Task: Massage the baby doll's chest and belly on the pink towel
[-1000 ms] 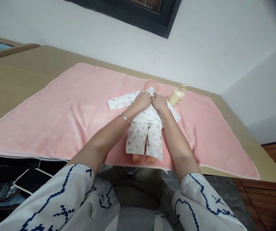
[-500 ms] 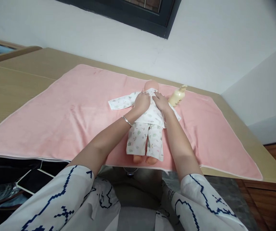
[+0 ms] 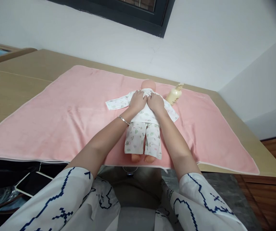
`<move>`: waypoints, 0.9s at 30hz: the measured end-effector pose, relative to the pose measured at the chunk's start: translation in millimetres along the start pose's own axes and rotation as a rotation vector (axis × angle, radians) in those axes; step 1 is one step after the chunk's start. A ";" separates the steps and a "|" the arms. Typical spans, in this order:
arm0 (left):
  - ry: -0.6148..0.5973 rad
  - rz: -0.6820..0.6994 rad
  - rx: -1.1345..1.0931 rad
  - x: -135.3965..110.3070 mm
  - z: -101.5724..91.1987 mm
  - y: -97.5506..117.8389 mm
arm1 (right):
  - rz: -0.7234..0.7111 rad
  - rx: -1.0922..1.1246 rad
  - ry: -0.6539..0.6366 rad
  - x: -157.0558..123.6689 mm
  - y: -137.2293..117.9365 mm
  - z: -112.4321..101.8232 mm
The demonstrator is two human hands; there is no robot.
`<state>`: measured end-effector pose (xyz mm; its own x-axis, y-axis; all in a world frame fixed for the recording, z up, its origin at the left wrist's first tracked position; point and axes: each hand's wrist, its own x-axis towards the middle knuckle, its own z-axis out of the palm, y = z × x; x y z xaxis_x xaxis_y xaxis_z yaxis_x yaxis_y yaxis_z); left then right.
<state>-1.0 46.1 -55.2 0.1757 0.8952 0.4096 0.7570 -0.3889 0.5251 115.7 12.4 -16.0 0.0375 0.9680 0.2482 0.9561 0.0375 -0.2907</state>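
A baby doll lies on a pink blanket with its head away from me and its bare feet by the near edge. It wears a white patterned shirt and matching trousers. My left hand and my right hand rest side by side on the upper chest of the shirt, just below the head. Their fingers are curled in and closed at the cloth, nearly meeting at the middle. The fingertips are partly hidden. One sleeve stretches out flat to the left.
A pale yellow pump bottle stands on the blanket beyond my right hand. Under the blanket is a wooden table against a white wall. A small fan and a phone show below the table's near edge.
My right hand has shifted inward along the chest and its fingers have drawn together near my left hand. The view has shifted slightly; the doll and bottle stay in place.
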 end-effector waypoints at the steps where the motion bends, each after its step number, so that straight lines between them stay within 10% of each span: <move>1: 0.011 0.002 -0.003 -2.4 -0.9 1.5 | -0.022 0.030 -0.005 2.9 5.9 0.9; 27: 0.014 -0.033 -0.036 -1.2 1.7 -1.5 | 0.003 -0.003 0.070 -1.2 8.1 6.7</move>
<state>-1.3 46.0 -57.8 0.1420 0.9044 0.4024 0.7389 -0.3674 0.5649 121.4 13.2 -24.8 0.0611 0.9482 0.3117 0.9568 0.0333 -0.2889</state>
